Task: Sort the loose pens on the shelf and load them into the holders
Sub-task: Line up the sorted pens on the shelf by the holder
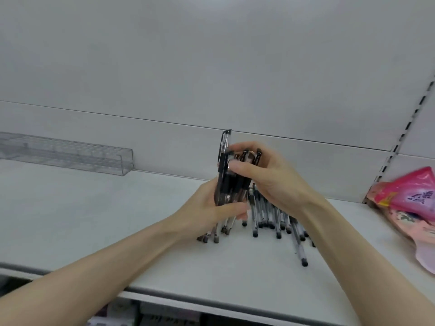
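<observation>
My left hand [207, 215] grips a bundle of black-capped pens [226, 184] upright above the white shelf [94, 220], caps pointing up. My right hand [263, 177] curls over the top of the same bundle, fingers on the caps. One pen sticks up higher than the others at the bundle's left. A pile of several loose pens [270, 217] lies on the shelf under and behind my right wrist, partly hidden by it. A clear plastic pen holder [70, 154] with many small slots stands against the back wall at the far left.
A pink plastic packet [409, 203] lies on the neighbouring shelf at the right, past a slotted upright rail [404, 135]. The shelf's front edge [164, 295] runs below my forearms, with goods on a lower shelf underneath.
</observation>
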A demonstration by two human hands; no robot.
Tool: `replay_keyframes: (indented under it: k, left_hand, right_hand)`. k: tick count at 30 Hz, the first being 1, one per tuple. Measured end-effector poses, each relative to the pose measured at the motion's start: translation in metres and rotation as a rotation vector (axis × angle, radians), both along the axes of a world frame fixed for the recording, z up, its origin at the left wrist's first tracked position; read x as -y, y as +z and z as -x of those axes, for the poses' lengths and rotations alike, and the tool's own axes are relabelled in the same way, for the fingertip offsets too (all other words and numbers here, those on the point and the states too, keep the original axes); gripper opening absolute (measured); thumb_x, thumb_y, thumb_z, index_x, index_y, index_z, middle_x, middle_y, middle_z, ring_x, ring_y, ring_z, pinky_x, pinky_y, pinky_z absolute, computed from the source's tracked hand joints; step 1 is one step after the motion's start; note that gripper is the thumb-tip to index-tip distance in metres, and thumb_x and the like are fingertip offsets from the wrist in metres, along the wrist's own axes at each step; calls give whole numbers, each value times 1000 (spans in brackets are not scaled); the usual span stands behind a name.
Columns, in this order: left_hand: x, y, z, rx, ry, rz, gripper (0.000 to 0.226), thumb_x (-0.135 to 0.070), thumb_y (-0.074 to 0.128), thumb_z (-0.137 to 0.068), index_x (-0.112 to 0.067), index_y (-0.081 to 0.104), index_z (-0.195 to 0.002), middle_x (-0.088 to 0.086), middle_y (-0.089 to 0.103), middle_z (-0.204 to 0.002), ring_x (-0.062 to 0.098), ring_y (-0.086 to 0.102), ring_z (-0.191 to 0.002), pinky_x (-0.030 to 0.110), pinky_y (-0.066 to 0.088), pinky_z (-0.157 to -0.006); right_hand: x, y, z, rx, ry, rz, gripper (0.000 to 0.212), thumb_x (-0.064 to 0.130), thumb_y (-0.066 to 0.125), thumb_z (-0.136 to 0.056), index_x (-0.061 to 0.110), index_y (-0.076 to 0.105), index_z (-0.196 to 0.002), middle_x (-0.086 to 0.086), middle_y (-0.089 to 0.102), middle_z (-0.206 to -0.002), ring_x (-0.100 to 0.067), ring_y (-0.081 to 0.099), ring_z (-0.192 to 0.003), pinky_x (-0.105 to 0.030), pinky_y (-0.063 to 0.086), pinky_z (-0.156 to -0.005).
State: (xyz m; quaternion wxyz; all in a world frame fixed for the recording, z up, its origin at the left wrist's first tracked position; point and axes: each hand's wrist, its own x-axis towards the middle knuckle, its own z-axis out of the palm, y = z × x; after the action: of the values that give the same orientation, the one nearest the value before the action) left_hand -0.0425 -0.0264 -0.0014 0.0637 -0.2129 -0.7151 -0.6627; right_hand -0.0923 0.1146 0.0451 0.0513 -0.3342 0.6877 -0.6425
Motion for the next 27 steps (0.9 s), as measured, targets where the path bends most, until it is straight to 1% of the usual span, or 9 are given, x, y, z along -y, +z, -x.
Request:
replay_keyframes:
  k: [3, 7, 13, 16, 19, 21, 23, 25, 27]
  left_hand:
    - [-5, 5, -2, -33, 19, 18, 10, 0, 58, -89, -7, 54, -83, 3, 59, -65, 11, 57, -59, 15, 44, -57]
    - [-8, 5, 3, -12, 20, 152, 9, -7, 60, -89, -5, 61, -81, -1, 65, -68, 6, 60, -65, 13, 44, -61]
    - [-3, 2, 8, 89, -45, 249, 9, -4, 70, -81, -3, 64, -87, 2, 65, -79, 9, 62, -77, 23, 51, -74]
    - [0, -1, 9, 83, -29, 256, 10, -8, 71, -79, -9, 63, -84, 4, 61, -79, 14, 59, -78, 36, 49, -77]
    - [2, -3, 8, 86, -19, 321, 12, -12, 65, -87, -11, 62, -76, -5, 61, -71, 13, 57, -74, 30, 46, -74]
    - [0, -4, 6, 75, 1, 345, 16, -18, 62, -89, -13, 61, -74, -3, 61, -69, 22, 59, -73, 34, 48, -75]
    - [-2, -1, 2, 62, 31, 322, 22, -25, 59, -91, -11, 59, -74, 8, 60, -70, 26, 58, -70, 39, 48, -70]
    - [-3, 5, -4, 52, 45, 264, 28, -25, 53, -95, -7, 53, -74, 12, 57, -67, 16, 57, -61, 30, 45, -62]
    - [-1, 12, -12, 29, 60, 195, 31, -26, 51, -96, -6, 50, -73, 15, 54, -62, 19, 55, -56, 27, 43, -58]
  right_hand:
    - [0, 5, -5, 59, 46, -11, 49, 18, 77, -72, 17, 56, -116, -8, 72, -103, -25, 69, -95, -42, 54, -76]
    - [2, 9, -13, -32, 51, -5, 18, 5, 69, -83, 12, 65, -99, -10, 74, -97, -21, 69, -77, -32, 54, -55]
    - [-1, 1, -7, 22, 49, -18, 45, 5, 76, -73, 18, 58, -112, -6, 74, -89, -20, 69, -85, -35, 53, -73]
    - [4, -6, -6, -50, 23, -140, 23, 9, 74, -70, 13, 67, -91, -1, 70, -81, -21, 66, -82, -39, 53, -74]
    - [6, -11, -2, 19, -3, -100, 14, 15, 76, -71, 23, 69, -81, 1, 68, -81, -17, 66, -82, -37, 52, -78]
    - [5, -11, -2, 9, -2, -114, 8, 18, 75, -72, 25, 71, -73, -12, 69, -90, -31, 65, -93, -49, 52, -86]
    - [5, -7, -6, -2, 10, -95, 11, 18, 73, -79, 23, 71, -70, -14, 69, -87, -46, 61, -94, -64, 51, -77]
    - [6, -1, -7, -5, 14, -30, 17, 23, 67, -86, 18, 68, -69, -7, 69, -80, -45, 63, -76, -53, 55, -58]
    - [14, 6, -10, -41, -2, 0, 23, 28, 63, -88, 11, 66, -73, -3, 68, -75, -28, 65, -65, -38, 53, -57]
